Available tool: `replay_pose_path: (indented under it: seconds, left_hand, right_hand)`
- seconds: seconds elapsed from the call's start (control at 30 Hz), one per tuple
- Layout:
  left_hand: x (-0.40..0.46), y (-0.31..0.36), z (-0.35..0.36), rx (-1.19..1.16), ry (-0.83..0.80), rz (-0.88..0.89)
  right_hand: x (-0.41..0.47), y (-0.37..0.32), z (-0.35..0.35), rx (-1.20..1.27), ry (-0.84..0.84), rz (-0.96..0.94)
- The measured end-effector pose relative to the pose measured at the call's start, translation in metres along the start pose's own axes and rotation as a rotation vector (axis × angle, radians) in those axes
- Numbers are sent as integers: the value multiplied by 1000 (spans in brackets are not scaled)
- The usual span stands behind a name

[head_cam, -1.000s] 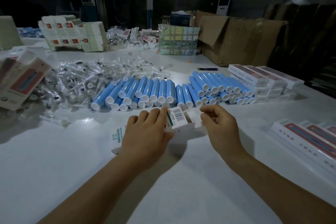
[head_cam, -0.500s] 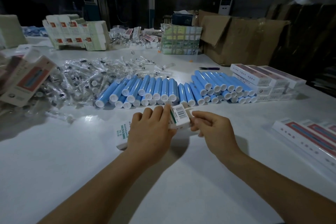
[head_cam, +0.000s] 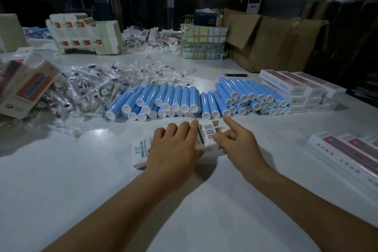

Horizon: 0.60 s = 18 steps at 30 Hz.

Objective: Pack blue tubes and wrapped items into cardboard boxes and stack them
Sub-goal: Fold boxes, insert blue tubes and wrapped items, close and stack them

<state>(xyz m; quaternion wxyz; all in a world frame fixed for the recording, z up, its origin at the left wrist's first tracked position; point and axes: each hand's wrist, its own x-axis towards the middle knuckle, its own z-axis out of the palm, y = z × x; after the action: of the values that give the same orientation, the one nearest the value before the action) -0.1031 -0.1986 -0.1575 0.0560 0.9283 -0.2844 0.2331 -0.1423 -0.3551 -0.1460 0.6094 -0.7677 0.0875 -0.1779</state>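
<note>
A long white box (head_cam: 141,153) with green print lies on the white table (head_cam: 81,190) in front of me. My left hand (head_cam: 173,149) grips it across its middle. My right hand (head_cam: 237,143) pinches the box's barcode end, with its index finger stretched out toward the tubes. The end flap stands partly open. A row of blue tubes (head_cam: 180,98) with white caps lies just beyond the box. Left of them is a heap of clear-wrapped items (head_cam: 86,88).
Finished boxes are stacked behind the tubes at the right (head_cam: 296,86), and more lie at the right edge (head_cam: 347,155). Another box (head_cam: 26,92) leans at the far left. Flat carton blanks (head_cam: 81,35), a taped bundle (head_cam: 204,43) and large brown cartons (head_cam: 276,41) stand at the back.
My right hand has moved in from beside the box and now pinches its barcode end, index finger extended. My left hand has kept its grip on the box.
</note>
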Motion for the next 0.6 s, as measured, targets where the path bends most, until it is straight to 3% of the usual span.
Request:
replay_pose_path:
  seconds: [0.2, 0.6]
  left_hand:
    - [0, 2, 0, 8, -14, -1]
    - [-5, 8, -9, 60, -43, 42]
  right_hand:
    - [-1, 0, 0, 67, -3, -7]
    - [-7, 1, 4, -100, 7, -106]
